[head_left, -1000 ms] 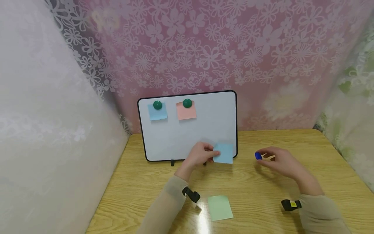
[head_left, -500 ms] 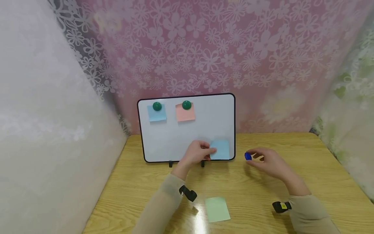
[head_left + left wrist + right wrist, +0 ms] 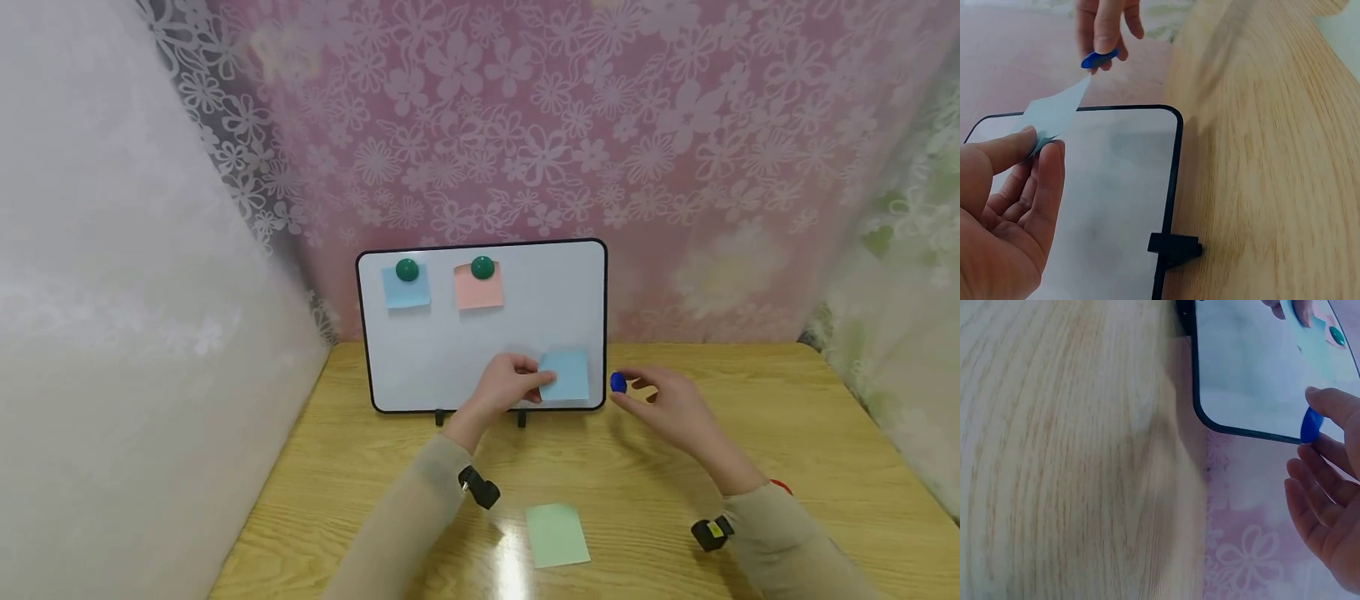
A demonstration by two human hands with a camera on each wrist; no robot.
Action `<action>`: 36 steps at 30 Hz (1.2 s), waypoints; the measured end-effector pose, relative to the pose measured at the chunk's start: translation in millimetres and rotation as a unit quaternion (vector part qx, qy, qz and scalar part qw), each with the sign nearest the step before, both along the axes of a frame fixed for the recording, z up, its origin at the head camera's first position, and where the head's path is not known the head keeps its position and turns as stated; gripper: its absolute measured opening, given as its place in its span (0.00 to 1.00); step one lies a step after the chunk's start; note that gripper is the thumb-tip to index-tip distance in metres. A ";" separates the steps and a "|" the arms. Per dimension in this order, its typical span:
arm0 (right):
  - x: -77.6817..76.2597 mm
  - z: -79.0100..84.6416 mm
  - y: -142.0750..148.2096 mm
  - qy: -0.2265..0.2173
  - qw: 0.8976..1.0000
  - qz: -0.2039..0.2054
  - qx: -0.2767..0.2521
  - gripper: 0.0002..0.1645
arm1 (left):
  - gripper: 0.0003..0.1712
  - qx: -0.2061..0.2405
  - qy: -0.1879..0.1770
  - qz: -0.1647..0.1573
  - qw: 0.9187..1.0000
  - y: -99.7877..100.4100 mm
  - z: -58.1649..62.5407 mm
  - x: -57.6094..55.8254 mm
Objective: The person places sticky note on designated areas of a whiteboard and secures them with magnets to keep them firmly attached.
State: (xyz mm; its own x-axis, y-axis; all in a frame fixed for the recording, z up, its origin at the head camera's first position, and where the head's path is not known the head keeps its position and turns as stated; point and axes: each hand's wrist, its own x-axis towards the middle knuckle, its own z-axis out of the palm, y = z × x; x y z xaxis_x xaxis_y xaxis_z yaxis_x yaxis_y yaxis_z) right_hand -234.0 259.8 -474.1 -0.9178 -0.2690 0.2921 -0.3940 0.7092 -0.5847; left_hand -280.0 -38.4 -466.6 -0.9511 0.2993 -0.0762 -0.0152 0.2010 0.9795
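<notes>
Between thumb and fingers, my left hand (image 3: 504,388) pinches the left edge of a light blue sticky note (image 3: 567,375). In the head view the note is in front of the lower right of a whiteboard (image 3: 435,358); the left wrist view shows it standing off the surface. My right hand (image 3: 671,406) pinches a round blue magnet (image 3: 618,382) just past the board's right edge. Upper left on the board, one green magnet (image 3: 407,270) holds a blue note (image 3: 407,293) and another green magnet (image 3: 482,267) holds a pink note (image 3: 478,292).
A pale green sticky note (image 3: 558,535) lies on the wooden table (image 3: 360,517) in front of the board. Two black feet, one being the right foot (image 3: 522,418), support the board. Something red (image 3: 782,486) peeks out behind the right sleeve.
My right hand has moved left with the blue magnet, closer to the board. My left hand has raised the blue note slightly and shifted it a little left. The red thing has come into sight.
</notes>
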 end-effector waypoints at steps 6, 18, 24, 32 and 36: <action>-8.8 -0.6 -13.5 0.022 1.000 -0.012 -0.010 0.29 | 0.12 -0.008 -0.004 0.009 1.000 -4.5 1.5 -3.8; -17.5 5.2 -22.0 0.097 0.994 -0.030 -0.028 0.28 | 0.12 0.009 -0.002 0.015 1.000 1.4 9.1 -7.7; -20.8 11.9 -27.2 0.125 0.990 -0.037 -0.050 0.27 | 0.13 0.019 0.002 0.018 1.000 2.9 10.4 -12.0; -23.7 18.0 -28.2 0.141 0.987 -0.042 -0.057 0.27 | 0.13 0.016 -0.002 0.020 1.000 4.3 15.6 -16.2; -27.2 19.9 -29.7 0.143 0.987 -0.038 -0.055 0.27 | 0.14 0.011 0.003 0.031 0.999 5.9 19.2 -19.3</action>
State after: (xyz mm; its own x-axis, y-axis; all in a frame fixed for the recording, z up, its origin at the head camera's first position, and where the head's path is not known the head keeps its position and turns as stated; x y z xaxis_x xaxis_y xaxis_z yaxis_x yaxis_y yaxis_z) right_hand -261.2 230.1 -454.2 -0.8092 -0.1549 0.5667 -0.5030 0.6810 -0.5322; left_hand -299.3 -32.5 -447.5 -0.9684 0.2410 -0.0648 -0.0217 0.1773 0.9839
